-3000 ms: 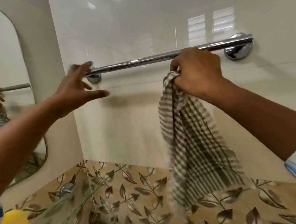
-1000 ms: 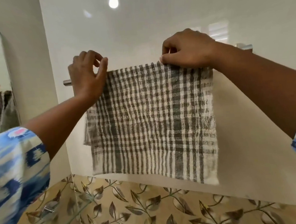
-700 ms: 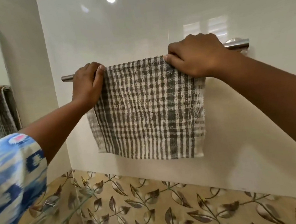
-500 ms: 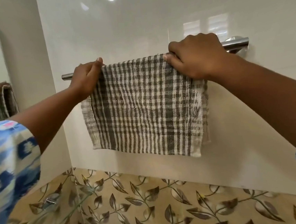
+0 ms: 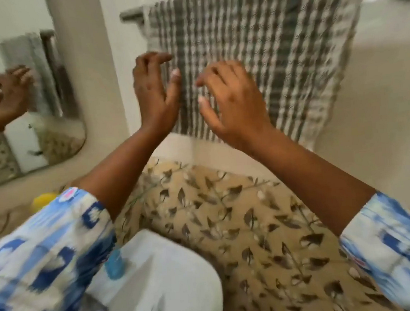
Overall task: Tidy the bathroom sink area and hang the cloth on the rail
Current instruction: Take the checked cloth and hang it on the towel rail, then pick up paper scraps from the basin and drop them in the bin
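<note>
Tiled wall [image 5: 379, 83]; cloth [image 5: 277, 55] draped; both hands' fingers [image 5: 154, 60] spread, empty.

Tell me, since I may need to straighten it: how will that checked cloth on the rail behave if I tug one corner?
The checked cloth looks thin and crinkled, so probably floppy and light. It drapes loosely over the smooth metal rail, so a tug would likely slide it sideways or off.

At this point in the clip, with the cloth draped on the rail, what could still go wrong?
The checked cloth hangs crooked on the rail, lower toward the right, so it may slide off. Both open hands, left hand and right hand, are near it and might snag it. A blue bottle on the sink could be knocked by a sleeve.
</note>
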`<state>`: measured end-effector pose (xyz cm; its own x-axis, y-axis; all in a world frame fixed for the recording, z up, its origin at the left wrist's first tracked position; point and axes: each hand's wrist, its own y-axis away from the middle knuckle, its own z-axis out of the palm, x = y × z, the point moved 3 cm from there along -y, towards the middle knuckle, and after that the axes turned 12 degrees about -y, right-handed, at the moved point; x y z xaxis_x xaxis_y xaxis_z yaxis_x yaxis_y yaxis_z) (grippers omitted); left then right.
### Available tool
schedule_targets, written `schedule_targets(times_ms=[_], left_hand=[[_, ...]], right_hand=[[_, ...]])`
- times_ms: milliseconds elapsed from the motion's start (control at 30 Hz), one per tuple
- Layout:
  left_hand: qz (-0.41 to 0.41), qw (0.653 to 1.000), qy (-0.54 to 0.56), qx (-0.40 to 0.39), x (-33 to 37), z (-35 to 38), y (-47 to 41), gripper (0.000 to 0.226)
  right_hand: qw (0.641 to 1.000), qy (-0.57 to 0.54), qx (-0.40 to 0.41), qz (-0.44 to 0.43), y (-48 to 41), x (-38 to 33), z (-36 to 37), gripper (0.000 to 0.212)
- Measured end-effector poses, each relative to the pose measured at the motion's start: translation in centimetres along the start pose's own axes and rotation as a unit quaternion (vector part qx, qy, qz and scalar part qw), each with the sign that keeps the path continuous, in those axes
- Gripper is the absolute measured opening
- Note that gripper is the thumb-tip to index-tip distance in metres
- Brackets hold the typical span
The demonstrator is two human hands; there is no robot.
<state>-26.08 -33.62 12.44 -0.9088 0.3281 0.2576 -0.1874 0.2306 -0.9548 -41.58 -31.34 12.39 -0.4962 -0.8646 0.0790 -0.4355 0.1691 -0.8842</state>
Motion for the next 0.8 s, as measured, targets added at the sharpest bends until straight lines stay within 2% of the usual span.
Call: schedule_targets(times_ms=[100,233,433,567,633,733,800], left_hand=[[0.013,0.999,-0.02,-0.043,-1.5,-1.5,6.6,0.023],[-0.021,0.988,-0.04,-0.15,-4.7,-5.3,16.6,0.019],[-0.221,0.921,-0.098,-0.306,-9.8,-13.2,31.1,0.014],[-0.361,0.835,-0.134,-0.394,-11.4,-17.1,41.1,0.014],[-0.4,0.777,-0.166,-0.457,-11.9,-17.8,45.6,0.026],[-0.444,0.66,-0.231,-0.56,-11.9,-17.9,50.6,0.052],[-0.46,0.624,-0.256,-0.578,-12.1,-17.8,52.3,0.057]], right_hand=[[0.986,-0.13,-0.084,0.069,6.3,-2.0,6.1,0.029],[0.922,-0.273,-0.192,0.195,15.4,-3.8,13.4,0.029],[0.789,-0.356,-0.392,0.312,27.7,-6.6,22.8,0.04],[0.719,-0.344,-0.516,0.313,33.1,-8.4,27.6,0.053],[0.69,-0.342,-0.558,0.309,35.0,-9.4,29.5,0.058],[0.671,-0.315,-0.62,0.256,37.3,-10.9,31.7,0.069],[0.664,-0.278,-0.657,0.221,38.5,-11.7,32.9,0.08]])
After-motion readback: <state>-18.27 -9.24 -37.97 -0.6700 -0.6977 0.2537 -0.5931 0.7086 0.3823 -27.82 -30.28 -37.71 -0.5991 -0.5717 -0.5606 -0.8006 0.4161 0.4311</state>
